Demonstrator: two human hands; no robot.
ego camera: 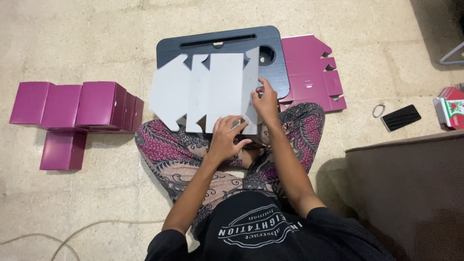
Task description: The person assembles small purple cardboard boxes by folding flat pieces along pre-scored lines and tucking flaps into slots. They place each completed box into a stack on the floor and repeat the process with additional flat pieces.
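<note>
1. Over the lap of a person seated cross-legged on the floor (72, 29), a flat grey cardboard box blank (208, 92) is held with its unprinted side up, its notched flaps pointing left and down.
2. The left hand (227, 137) grips the blank's near edge, fingers curled over the card and pinching it.
3. The right hand (266, 99) holds the blank's right edge, fingers bent and pressed onto a flap there.
4. Beneath and beyond the blank lies a dark lap table (222, 41) with a long slot and a round cup hole; the blank covers most of its near part.
5. Just to the right of the lap table, partly tucked under it, a stack of flat magenta blanks (311, 72) lies printed side up on the floor.
6. Well apart on the left, a row of folded magenta boxes (77, 106) stands side by side, touching one another, with one more magenta box (63, 150) lying just in front of the row.
7. On the right, a black phone (401, 117) lies face up, and a small ring-shaped band (378, 110) sits just beside it.
8. At the far right edge, a red and white package (452, 108) shows only in part.
9. A brown surface (411, 188) fills the lower right corner.
10. A pale cable (72, 234) trails across the floor at lower left.
</note>
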